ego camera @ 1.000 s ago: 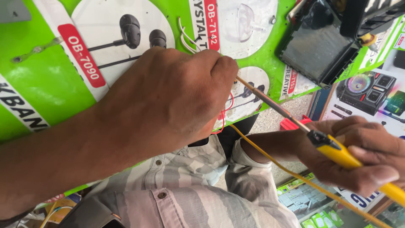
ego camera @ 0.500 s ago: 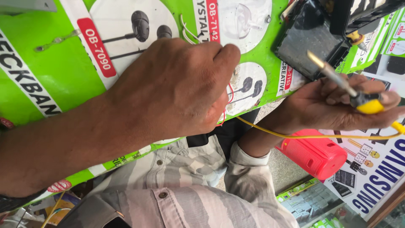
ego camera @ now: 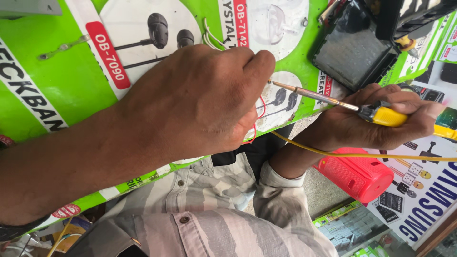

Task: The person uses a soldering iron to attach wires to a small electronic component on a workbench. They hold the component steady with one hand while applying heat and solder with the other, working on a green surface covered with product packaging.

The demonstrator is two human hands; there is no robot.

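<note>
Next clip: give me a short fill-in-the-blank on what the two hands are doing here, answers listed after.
1. The right hand grips a soldering iron by its ______ handle.
2. The iron's metal tip points toward the fingers of the ______ hand.
3. A thin wire of ______ colour loops out from under the left hand.
4. Below the right hand lies a rounded ______ speaker.

Missing words: yellow; left; red; red
</note>
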